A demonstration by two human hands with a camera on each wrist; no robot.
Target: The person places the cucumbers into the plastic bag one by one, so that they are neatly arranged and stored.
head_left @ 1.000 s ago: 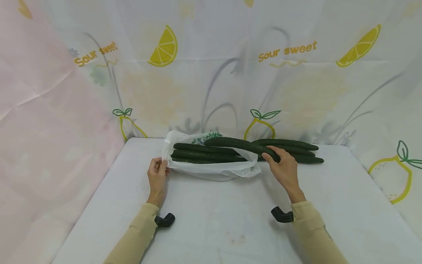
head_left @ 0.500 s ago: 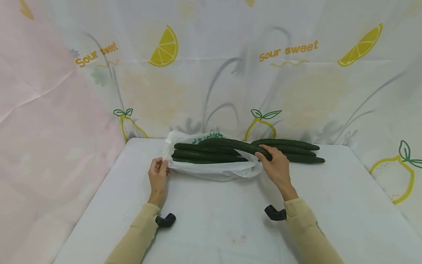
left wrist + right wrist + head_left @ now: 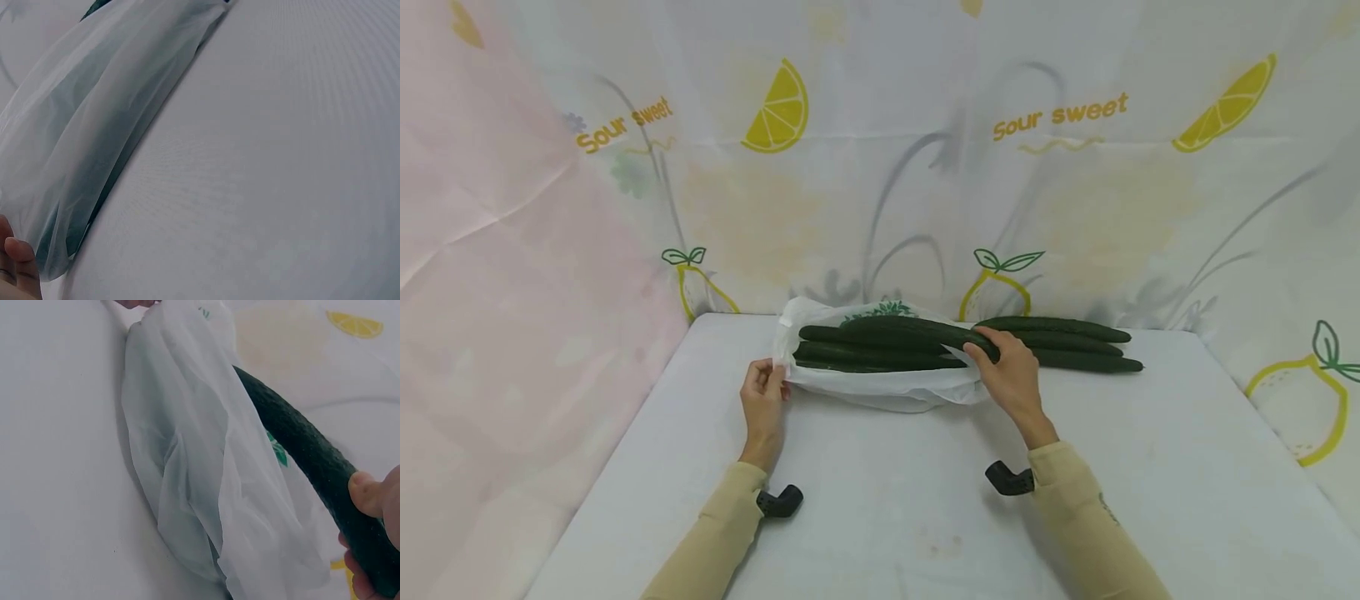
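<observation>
A white plastic bag (image 3: 880,387) with green print lies at the table's back middle, its opening facing up, with several cucumbers (image 3: 865,357) inside. My left hand (image 3: 763,412) pinches the bag's left edge; in the left wrist view its fingers (image 3: 20,251) show beside the bag (image 3: 94,125). With my right hand (image 3: 1015,379) I grip the right end of another cucumber (image 3: 925,330), which lies over those in the bag. In the right wrist view, thumb and fingers wrap round this cucumber (image 3: 300,440), and the bag (image 3: 187,425) hangs in folds beside it.
Three more cucumbers (image 3: 1067,342) lie side by side at the table's back right, just beyond my right hand. Behind the white table (image 3: 880,500) hangs a cloth (image 3: 865,192) printed with lemons. A black device is at each wrist.
My right hand has moved left with its cucumber, which now reaches farther over the bag and sits lower along the others. The left hand keeps its hold on the bag's edge.
</observation>
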